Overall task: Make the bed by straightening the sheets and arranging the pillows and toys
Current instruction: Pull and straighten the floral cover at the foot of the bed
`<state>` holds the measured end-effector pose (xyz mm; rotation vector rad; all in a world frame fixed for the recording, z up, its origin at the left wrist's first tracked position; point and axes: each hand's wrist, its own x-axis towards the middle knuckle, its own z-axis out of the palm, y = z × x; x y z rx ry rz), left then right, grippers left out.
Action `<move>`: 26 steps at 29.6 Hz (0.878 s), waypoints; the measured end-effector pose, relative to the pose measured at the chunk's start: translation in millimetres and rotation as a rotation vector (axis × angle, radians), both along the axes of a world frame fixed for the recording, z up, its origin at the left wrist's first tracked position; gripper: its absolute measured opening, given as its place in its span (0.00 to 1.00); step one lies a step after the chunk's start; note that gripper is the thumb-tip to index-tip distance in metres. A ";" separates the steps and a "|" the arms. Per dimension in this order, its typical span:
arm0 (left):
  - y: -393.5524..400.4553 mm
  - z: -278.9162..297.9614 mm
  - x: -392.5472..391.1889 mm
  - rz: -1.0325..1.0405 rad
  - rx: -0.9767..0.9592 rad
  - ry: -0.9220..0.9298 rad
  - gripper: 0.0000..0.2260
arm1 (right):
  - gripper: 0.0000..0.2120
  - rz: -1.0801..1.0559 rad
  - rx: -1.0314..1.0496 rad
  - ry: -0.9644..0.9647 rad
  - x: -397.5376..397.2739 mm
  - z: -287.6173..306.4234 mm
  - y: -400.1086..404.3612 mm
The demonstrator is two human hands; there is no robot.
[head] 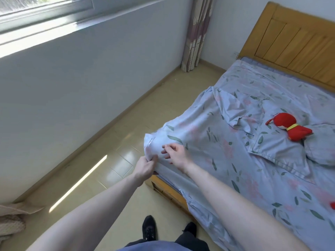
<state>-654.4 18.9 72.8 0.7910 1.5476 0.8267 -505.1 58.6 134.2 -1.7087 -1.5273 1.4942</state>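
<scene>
A blue sheet [226, 156] with a leaf and flower print covers the bed and hangs over its near corner. My left hand [145, 167] grips a bunched fold of the sheet at that corner. Just to its right, my right hand [176, 154] lies on top of the sheet with its fingers spread. A pillow [277, 147] in the same print lies crumpled toward the right side of the bed. On it rests a red plush toy [290, 126] with a yellow band. A second red object [332, 205] peeks in at the right edge.
The wooden headboard [297, 40] stands at the far right, and the bed's wooden frame [168, 192] shows below the corner. A tiled floor strip [116, 160] runs between bed and wall. A curtain [197, 33] hangs in the far corner. Crumpled fabric [10, 220] lies at left.
</scene>
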 end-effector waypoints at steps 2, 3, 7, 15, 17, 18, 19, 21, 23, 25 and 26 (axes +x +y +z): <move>1.1 -6.4 -6.7 0.011 -0.067 -0.043 0.15 | 0.12 0.067 0.054 -0.248 43.8 -19.6 -22.1; 1.8 -7.9 -8.9 0.019 -0.090 -0.079 0.15 | 0.16 0.139 0.029 -0.350 63.3 -30.8 -33.9; 1.2 -3.6 -6.8 0.018 -0.129 -0.215 0.16 | 0.40 0.352 -0.102 -0.606 98.8 -66.9 -76.9; 2.5 11.0 8.0 0.060 -0.161 -0.393 0.13 | 0.09 0.175 0.019 -0.776 78.4 -76.3 -83.6; 6.3 8.8 0.3 0.074 -0.177 -0.330 0.12 | 0.10 0.168 0.051 -0.759 77.1 -68.0 -79.3; 8.2 6.6 -5.9 0.081 -0.183 -0.284 0.12 | 0.10 0.192 0.071 -0.757 77.5 -65.1 -77.1; 10.7 3.6 -13.1 0.091 -0.185 -0.240 0.11 | 0.10 0.218 0.086 -0.753 78.1 -63.1 -74.3; 14.7 -3.4 -28.3 0.152 -0.198 -0.159 0.09 | 0.11 0.261 0.108 -0.732 79.1 -60.1 -70.0; 19.9 -8.3 -43.4 0.225 -0.227 -0.074 0.07 | 0.14 0.276 0.125 -0.699 79.0 -58.2 -67.0; 26.9 -11.1 -56.9 0.238 -0.246 0.009 0.07 | 0.14 0.291 0.133 -0.685 75.6 -56.3 -66.6; 30.4 -11.9 -61.8 0.222 -0.248 0.044 0.08 | 0.13 0.299 0.134 -0.682 73.8 -55.5 -67.6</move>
